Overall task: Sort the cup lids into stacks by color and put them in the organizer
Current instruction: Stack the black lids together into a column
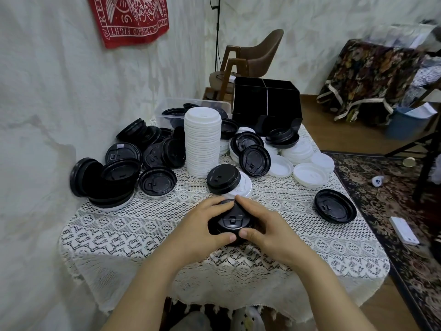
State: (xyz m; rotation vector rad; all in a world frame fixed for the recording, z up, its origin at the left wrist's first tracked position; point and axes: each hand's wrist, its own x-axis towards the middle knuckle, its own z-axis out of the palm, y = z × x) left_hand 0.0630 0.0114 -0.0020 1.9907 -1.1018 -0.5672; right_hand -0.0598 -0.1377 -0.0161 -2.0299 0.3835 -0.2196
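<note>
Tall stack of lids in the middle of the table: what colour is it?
The tall stack is white; the head view shows it.

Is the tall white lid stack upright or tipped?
Upright. The white stack stands straight on the table, its lids level.

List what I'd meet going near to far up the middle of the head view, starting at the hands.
left hand and right hand gripping a black lid stack → black lid lying partly on a white lid → tall white lid stack → black organizer → brown chair
</note>
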